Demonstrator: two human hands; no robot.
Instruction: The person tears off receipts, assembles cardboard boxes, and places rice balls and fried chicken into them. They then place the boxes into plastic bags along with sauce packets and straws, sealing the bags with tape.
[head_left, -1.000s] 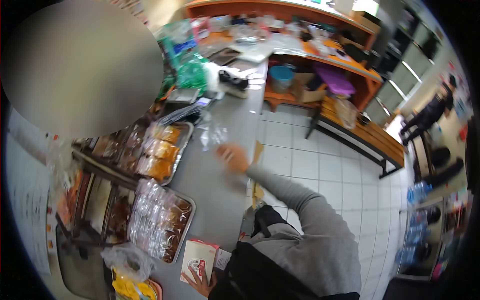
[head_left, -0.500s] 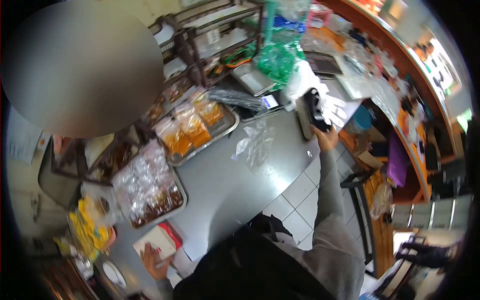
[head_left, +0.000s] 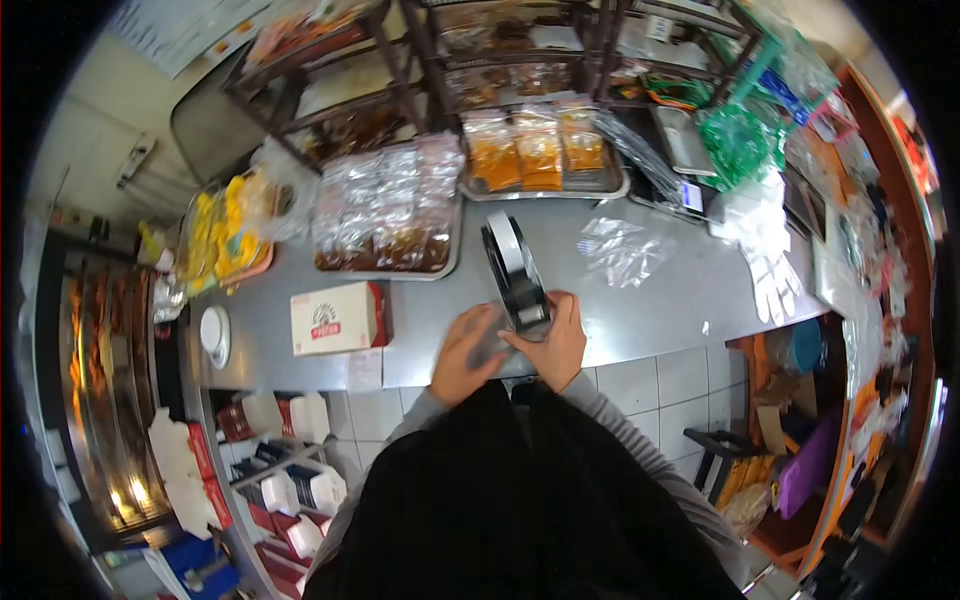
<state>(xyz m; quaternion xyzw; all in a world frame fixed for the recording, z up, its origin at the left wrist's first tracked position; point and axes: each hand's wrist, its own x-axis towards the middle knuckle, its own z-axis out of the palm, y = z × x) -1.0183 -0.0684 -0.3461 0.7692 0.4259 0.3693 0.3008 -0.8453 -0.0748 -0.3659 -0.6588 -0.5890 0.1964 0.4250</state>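
A black tape dispenser (head_left: 526, 298) with a white roll stands near the front edge of the metal table, its long side pointing away from me. My right hand (head_left: 556, 343) is closed around its near end, thumb across the front. Close beside that end, my left hand (head_left: 464, 352) is smeared by motion at the fingers. To the left sits a white and red carton box (head_left: 338, 320), closed, with red print on its top. A crumpled clear plastic bag (head_left: 625, 250) lies to the right of the dispenser.
A tray (head_left: 452, 262) of clear-wrapped packets and a tray (head_left: 610, 185) of orange packets line the table's back. A white glove (head_left: 772, 270) lies at the right, near a green bag (head_left: 738, 145). A yellow-filled container (head_left: 222, 245) stands at the left. Folded boxes (head_left: 290, 490) fill a shelf below.
My right hand has brought the tape dispenser from the table's right end to the middle. My left hand has let go of the carton box and moved right beside the dispenser. The view has turned.
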